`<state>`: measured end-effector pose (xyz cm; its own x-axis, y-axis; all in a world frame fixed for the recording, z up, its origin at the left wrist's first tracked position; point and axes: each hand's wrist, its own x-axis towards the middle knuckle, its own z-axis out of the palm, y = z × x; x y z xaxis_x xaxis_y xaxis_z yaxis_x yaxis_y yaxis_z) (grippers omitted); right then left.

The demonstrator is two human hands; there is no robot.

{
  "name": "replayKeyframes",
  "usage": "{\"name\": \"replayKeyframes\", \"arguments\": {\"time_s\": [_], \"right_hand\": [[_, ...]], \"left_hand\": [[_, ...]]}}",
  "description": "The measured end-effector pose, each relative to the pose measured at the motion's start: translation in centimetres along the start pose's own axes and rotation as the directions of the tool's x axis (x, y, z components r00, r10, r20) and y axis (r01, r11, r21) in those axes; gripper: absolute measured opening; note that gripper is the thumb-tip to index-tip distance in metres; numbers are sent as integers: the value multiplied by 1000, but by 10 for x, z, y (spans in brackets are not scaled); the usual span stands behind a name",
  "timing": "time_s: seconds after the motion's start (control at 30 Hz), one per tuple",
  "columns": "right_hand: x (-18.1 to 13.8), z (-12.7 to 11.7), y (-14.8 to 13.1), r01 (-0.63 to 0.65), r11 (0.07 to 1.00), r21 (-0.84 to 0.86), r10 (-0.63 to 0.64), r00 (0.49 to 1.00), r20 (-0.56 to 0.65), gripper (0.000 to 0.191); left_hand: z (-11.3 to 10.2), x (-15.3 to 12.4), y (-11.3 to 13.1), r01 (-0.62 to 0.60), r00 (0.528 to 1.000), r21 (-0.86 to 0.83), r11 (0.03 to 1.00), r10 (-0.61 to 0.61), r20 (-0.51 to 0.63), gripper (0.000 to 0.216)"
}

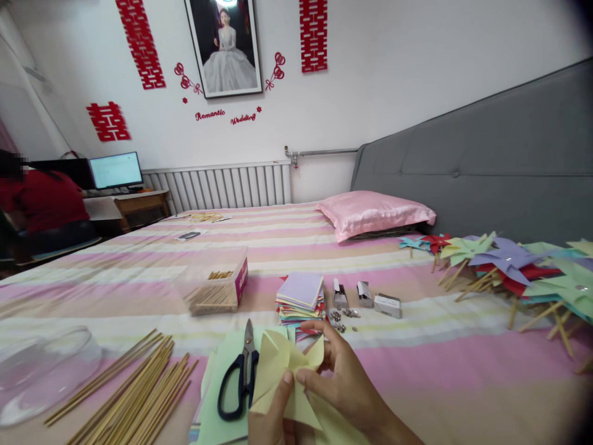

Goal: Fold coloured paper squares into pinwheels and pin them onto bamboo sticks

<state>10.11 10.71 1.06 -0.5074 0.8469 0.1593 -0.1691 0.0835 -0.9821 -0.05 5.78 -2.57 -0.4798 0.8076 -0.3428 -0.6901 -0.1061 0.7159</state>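
My left hand (271,417) and my right hand (345,386) both pinch a pale yellow folded paper piece (282,371) low in the middle of the view, its corners bent toward the centre. Black-handled scissors (241,377) lie just left of it on a light green sheet (217,395). Behind the paper sits a stack of coloured paper squares (301,296). Small metal pins (343,318) are scattered beside the stack.
Several bamboo sticks (134,389) lie at the lower left beside a clear plastic lid (41,371). A clear box of sticks (215,290) stands further back. Small pin boxes (386,304) and a pile of finished pinwheels (514,266) lie at right. A person in red (41,204) sits at far left.
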Motion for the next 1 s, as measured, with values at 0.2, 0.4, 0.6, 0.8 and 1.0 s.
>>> {"name": "replayKeyframes", "arguments": {"time_s": [0.2,0.4,0.6,0.8,1.0], "right_hand": [[3,1,7,-23,987,162,19,999,29,52],[7,-11,10,-136,960,245,132,991,30,66],[12,-42,19,-300,923,240,285,954,94,76],[8,-45,14,-320,918,235,262,933,245,72],[3,-41,4,-268,952,148,224,939,260,67]], "left_hand": [[1,0,-2,-39,998,-8,999,40,58,37],[-2,0,-3,96,984,-7,995,-94,150,35],[-3,2,-3,47,984,-61,997,-36,176,40],[-5,2,-8,-35,973,194,980,-11,230,35],[-15,11,-19,-126,982,413,902,54,183,44]]}}
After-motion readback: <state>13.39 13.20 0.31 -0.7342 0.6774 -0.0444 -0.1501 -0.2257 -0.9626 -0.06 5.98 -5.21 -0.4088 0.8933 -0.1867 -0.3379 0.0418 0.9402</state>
